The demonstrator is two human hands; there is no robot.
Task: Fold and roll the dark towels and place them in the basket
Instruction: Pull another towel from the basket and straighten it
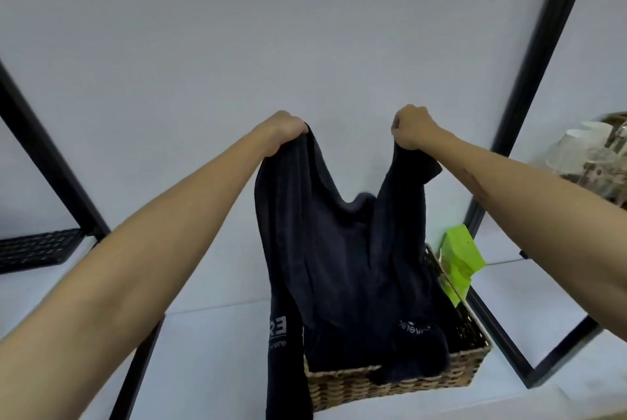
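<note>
Both forearms fill the lower left and lower right of the frame, reaching up toward centre. Between them hangs the dark towel [325,250], the largest item in view: navy, limp, sagging in a deep V between its two held corners, lower part draping into and over the front of the basket [400,382]. A pale printed logo shows near its lower left edge. Judgement: soft, light, no stiffness of its own; it will follow gravity wherever unsupported, so control comes only from the corners or a folded edge. Not slippery, not fragile.

The basket is woven, rectangular, sitting on the white counter [220,368] at lower centre-right; more dark cloth lies inside, count not discernible. A green packet [461,260] stands at its far right rim; touching or just beside, cannot tell.

Left hand [285,129]: fingers curled, pinching the towel's upper left corner. Right hand [412,129]: fingers curled, pinching the upper right corner.

Judgement: corner grips are right for spreading; pulling the hands apart would take out the sag before folding.
</note>
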